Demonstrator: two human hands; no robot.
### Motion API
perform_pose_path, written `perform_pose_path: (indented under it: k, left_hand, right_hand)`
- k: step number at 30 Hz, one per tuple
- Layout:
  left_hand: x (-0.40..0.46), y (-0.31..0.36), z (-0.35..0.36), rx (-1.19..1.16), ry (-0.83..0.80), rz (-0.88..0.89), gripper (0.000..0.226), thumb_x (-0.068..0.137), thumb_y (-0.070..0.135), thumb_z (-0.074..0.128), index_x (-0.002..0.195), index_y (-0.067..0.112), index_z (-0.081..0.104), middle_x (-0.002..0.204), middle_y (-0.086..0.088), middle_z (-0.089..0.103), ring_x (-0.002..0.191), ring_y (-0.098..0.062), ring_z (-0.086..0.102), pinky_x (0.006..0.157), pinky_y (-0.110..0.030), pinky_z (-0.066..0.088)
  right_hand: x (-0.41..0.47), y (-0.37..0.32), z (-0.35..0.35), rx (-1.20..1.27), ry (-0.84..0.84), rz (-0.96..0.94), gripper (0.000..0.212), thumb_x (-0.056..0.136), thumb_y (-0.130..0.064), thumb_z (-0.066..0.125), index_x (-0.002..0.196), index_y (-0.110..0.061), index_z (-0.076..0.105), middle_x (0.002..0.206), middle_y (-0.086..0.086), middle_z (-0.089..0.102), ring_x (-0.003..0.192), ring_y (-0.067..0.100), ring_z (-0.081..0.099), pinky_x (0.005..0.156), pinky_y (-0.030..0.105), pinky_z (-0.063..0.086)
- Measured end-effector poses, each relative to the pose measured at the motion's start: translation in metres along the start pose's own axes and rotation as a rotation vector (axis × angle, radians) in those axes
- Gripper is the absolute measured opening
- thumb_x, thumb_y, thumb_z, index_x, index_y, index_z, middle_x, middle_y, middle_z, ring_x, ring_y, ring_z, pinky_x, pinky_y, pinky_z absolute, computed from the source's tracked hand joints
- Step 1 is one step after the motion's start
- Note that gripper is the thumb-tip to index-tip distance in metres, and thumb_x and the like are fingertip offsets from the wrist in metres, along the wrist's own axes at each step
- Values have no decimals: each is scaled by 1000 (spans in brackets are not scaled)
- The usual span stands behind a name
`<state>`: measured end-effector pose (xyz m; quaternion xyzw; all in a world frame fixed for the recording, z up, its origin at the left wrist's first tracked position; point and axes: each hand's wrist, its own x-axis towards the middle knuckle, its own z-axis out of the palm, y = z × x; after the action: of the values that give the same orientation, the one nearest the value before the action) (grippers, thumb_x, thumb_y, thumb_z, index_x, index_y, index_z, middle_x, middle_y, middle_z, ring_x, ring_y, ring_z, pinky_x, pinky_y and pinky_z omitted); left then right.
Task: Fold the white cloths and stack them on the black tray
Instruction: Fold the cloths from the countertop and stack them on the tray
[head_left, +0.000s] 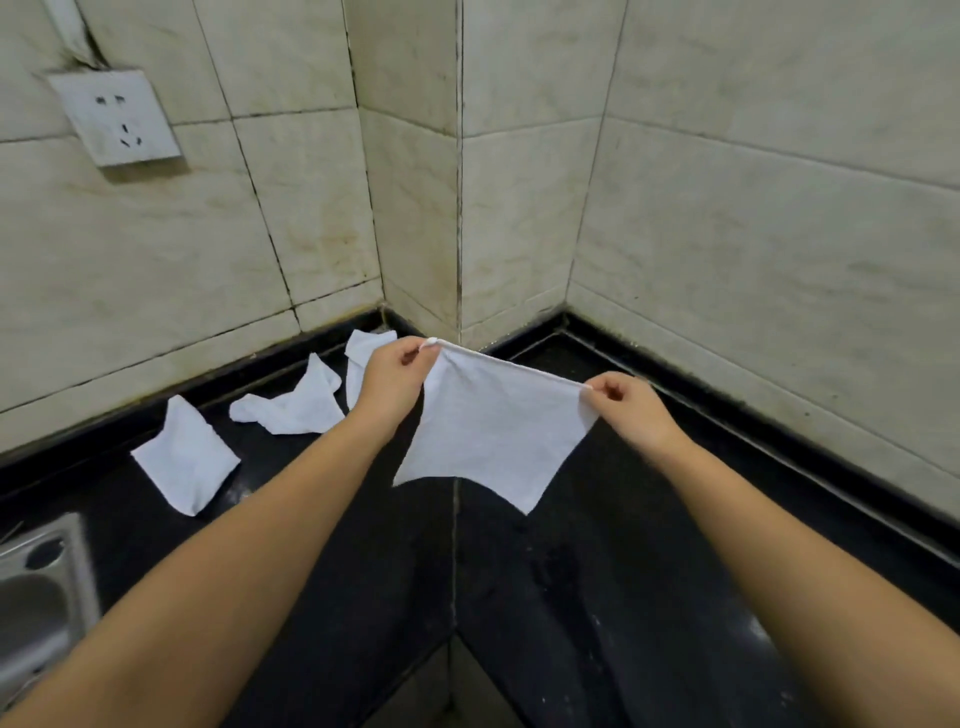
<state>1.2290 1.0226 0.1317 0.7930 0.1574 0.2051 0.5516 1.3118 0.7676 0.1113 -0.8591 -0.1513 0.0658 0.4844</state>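
Bench (545, 597): dark, bare under my forearms; no tray in sight.
Cloth (493, 431): hangs below my grips, top hem taut and running left to right, tilted down to the right.
Left hand (395, 374): pinches the far-left corner.
Right hand (623, 405): pinches the right corner, slightly nearer me.
Loose cloths (291, 405): lie unfolded beyond my left arm, by the wall.

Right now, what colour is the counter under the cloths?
Black and glossy, the counter shows best in the head view.

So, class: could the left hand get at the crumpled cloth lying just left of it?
Probably not yet: the left hand is pinching the held cloth. Otherwise, the crumpled cloth lies close, unobstructed.
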Motion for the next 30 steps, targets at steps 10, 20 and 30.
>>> perform_pose_path:
  k: [10,20,30]
  left_hand:
    - [-84,-50,29,-77,-462,-218,13,90,16,61,82,7,66,83,-6,62,82,-12,57,81,-26,47]
    - [-166,-135,73,252,-600,-286,15,87,22,64,73,18,66,72,6,65,70,-7,59,72,-31,48]
    - [-99,-142,123,730,-391,-70,18,91,35,53,99,19,58,101,-1,58,102,-20,52,92,-37,42]
  right_hand:
    - [-81,50,-53,53,-53,35,10,89,-13,61,80,-16,64,71,-3,61,60,2,49,58,18,37]
    - [-165,157,-24,-137,-249,391,11,89,-19,63,83,-10,66,89,15,67,76,13,58,69,24,45]
    - [-73,157,17,-659,9,438,19,95,-21,47,106,-19,62,121,8,49,112,27,45,97,41,34]
